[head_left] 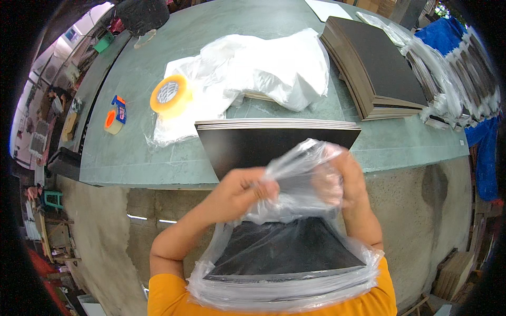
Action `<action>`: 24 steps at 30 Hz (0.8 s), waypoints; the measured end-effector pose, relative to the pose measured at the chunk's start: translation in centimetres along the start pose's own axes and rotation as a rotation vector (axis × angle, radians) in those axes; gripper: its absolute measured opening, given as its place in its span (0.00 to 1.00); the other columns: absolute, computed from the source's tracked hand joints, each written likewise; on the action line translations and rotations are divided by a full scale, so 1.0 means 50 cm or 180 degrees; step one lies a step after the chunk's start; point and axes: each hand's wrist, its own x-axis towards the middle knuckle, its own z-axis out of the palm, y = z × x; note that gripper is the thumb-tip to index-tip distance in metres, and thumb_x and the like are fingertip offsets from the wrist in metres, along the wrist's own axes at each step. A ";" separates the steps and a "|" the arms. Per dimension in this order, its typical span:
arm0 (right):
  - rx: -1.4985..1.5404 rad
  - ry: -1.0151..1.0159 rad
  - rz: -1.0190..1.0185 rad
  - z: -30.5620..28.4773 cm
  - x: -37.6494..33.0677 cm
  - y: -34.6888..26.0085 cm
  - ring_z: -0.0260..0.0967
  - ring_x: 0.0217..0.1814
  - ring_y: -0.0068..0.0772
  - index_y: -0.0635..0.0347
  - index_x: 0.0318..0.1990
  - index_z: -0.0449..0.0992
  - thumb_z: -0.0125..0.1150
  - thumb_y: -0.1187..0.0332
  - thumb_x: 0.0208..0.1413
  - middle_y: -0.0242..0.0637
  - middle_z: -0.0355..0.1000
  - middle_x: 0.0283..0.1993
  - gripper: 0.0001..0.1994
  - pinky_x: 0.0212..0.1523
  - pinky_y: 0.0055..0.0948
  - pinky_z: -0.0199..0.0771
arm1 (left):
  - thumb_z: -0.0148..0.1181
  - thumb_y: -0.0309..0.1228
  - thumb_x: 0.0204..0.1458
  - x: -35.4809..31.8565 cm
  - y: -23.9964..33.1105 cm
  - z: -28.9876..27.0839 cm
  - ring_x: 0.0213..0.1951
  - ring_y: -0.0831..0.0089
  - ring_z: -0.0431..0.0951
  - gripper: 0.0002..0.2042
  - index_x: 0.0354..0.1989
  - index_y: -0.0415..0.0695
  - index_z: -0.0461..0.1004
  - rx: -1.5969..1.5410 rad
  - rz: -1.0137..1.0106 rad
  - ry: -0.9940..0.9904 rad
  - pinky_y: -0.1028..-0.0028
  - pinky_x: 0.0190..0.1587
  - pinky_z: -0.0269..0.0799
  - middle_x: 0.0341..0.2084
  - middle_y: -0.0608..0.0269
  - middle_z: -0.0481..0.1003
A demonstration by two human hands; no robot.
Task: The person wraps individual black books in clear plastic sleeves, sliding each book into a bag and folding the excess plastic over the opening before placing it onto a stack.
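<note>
A clear plastic bag (295,208) is bunched up between my two hands. My left hand (247,192) is closed, its thumb and fingers pinching the film. My right hand (337,176), a little blurred, grips the other side of the same film. Close to my chest, the bag surrounds black panels (290,247) with light layered edges. Beyond my hands, a black-faced stack of boards (253,142) shows pale edges at the table's front. My hands and the film cover the part between, so I cannot tell whether the two are joined.
On the green table (137,158) lie a pile of white plastic bags (263,63), a yellow tape roll (171,95) and a blue tape dispenser (118,110). A tall stack of black boards (374,63) stands at right, beside several plastic-wrapped stacks (458,79).
</note>
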 end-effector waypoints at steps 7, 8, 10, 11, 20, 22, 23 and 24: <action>-0.1487 -0.1209 0.0230 0.086 -0.008 -0.006 0.64 0.30 0.27 0.67 0.27 0.70 0.44 0.59 0.55 0.35 0.67 0.23 0.17 0.32 0.27 0.64 | 0.53 0.36 0.49 -0.001 0.014 -0.047 0.25 0.81 0.70 0.12 0.32 0.38 0.72 -0.0456 -0.0235 -0.1067 0.80 0.29 0.66 0.27 0.65 0.73; -0.0912 -0.1311 0.0426 0.072 -0.017 -0.017 0.65 0.31 0.28 0.68 0.28 0.70 0.43 0.57 0.55 0.36 0.68 0.25 0.19 0.33 0.27 0.64 | 0.54 0.36 0.47 0.008 0.009 -0.065 0.26 0.81 0.71 0.13 0.33 0.37 0.72 0.0011 -0.0303 -0.1579 0.80 0.29 0.67 0.28 0.64 0.74; -0.0953 -0.2104 0.1214 0.037 -0.003 -0.035 0.66 0.33 0.30 0.69 0.28 0.71 0.42 0.53 0.55 0.39 0.70 0.28 0.23 0.36 0.27 0.65 | 0.60 0.35 0.42 0.001 0.001 -0.098 0.28 0.80 0.72 0.15 0.35 0.37 0.72 0.0157 -0.0506 -0.1744 0.79 0.31 0.67 0.28 0.63 0.75; -0.1542 -0.2801 0.1781 0.029 0.008 -0.036 0.67 0.35 0.32 0.69 0.28 0.71 0.42 0.51 0.54 0.40 0.71 0.30 0.25 0.38 0.27 0.65 | 0.59 0.34 0.42 -0.008 0.003 -0.104 0.28 0.75 0.73 0.14 0.35 0.37 0.72 0.0153 -0.0158 -0.1847 0.77 0.30 0.68 0.28 0.61 0.75; -0.6653 -0.1096 0.2164 0.032 -0.074 -0.029 0.69 0.30 0.39 0.62 0.29 0.73 0.59 0.62 0.37 0.40 0.71 0.26 0.13 0.32 0.36 0.68 | 0.56 0.29 0.34 -0.086 -0.074 -0.073 0.25 0.60 0.74 0.06 0.20 0.41 0.72 0.4645 -0.0478 -0.1938 0.65 0.25 0.69 0.17 0.56 0.72; -0.5591 0.0730 0.0758 0.060 -0.059 -0.083 0.66 0.26 0.30 0.62 0.24 0.70 0.60 0.67 0.36 0.35 0.69 0.23 0.09 0.28 0.30 0.66 | 0.56 0.30 0.35 -0.110 -0.093 -0.071 0.24 0.60 0.74 0.05 0.15 0.42 0.72 0.4341 -0.0517 -0.1904 0.67 0.26 0.69 0.17 0.54 0.72; -0.4790 0.1976 0.0030 0.062 -0.068 -0.102 0.64 0.24 0.25 0.62 0.22 0.68 0.59 0.69 0.35 0.33 0.67 0.22 0.08 0.25 0.26 0.64 | 0.56 0.29 0.37 -0.102 -0.059 -0.073 0.25 0.61 0.74 0.05 0.16 0.42 0.71 0.3612 -0.0514 -0.1536 0.68 0.26 0.69 0.16 0.55 0.72; -0.4898 0.2463 -0.0755 0.052 -0.071 -0.107 0.63 0.23 0.25 0.62 0.24 0.69 0.58 0.70 0.36 0.34 0.67 0.22 0.07 0.25 0.26 0.63 | 0.56 0.29 0.38 -0.096 -0.008 -0.081 0.25 0.62 0.74 0.05 0.17 0.41 0.71 0.2880 -0.0513 -0.1162 0.68 0.26 0.69 0.16 0.56 0.72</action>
